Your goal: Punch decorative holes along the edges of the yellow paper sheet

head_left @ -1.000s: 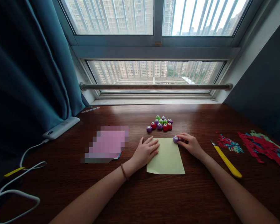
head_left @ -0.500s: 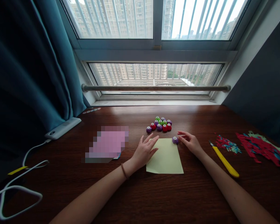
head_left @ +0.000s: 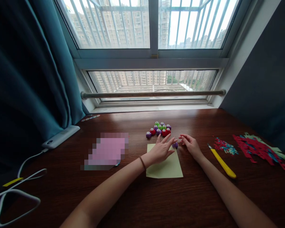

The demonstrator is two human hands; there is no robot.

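A sheet of pale yellow-green paper (head_left: 162, 169) lies flat on the wooden table. Above it my left hand (head_left: 161, 149) reaches across with its fingers spread, the fingertips close to a small round purple piece (head_left: 175, 145) at the sheet's upper right corner. That piece is partly covered by the fingers, and whether they touch it I cannot tell. Just right of it is my right hand (head_left: 192, 147), fingers loosely bent and apart, with nothing visible in them. Behind the paper sits a cluster of small round pieces (head_left: 160, 127) in purple, red and green, with white-ringed tops.
On the right lie a yellow-handled craft knife (head_left: 223, 163), tiny paper bits (head_left: 225, 146) and a heap of red, blue and green paper scraps (head_left: 254, 147). At left are a blurred pink item (head_left: 108, 150), a white power bank (head_left: 61, 136) and its cable (head_left: 26, 191).
My left hand has moved right across the paper to the lone purple piece. My right hand stays beside it. The whole view has tilted and shifted slightly.
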